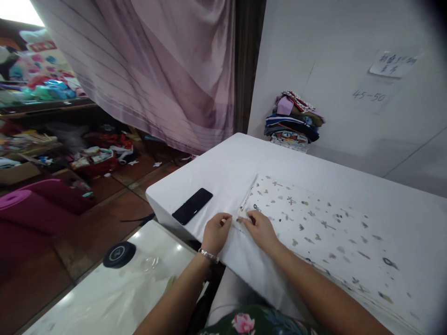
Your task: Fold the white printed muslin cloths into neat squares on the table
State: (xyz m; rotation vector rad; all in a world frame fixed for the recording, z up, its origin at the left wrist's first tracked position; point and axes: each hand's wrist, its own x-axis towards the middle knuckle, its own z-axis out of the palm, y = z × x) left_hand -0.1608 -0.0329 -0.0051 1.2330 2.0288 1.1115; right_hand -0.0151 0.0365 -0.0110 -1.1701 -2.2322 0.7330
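Note:
A white cloth [316, 232] printed with small grey and brown motifs lies folded flat on the white-covered table. My right hand [260, 230] is closed on its near left corner, pinching the fabric between thumb and fingers. Just left of that corner, my left hand [217, 232] is closed, thumb against forefinger. Whether its fingertips hold a bit of the cloth's edge or something thinner, I cannot tell. A black smartphone [192, 206] lies on the table beyond my left hand.
A stack of folded clothes [293, 122] stands against the wall at the table's [223, 167] far side. To the left, a lower white surface [94, 298] bears a round black lid-like object [119, 254]. A pink curtain [167, 60] hangs behind; a rolled pink mat [45, 200] stands left.

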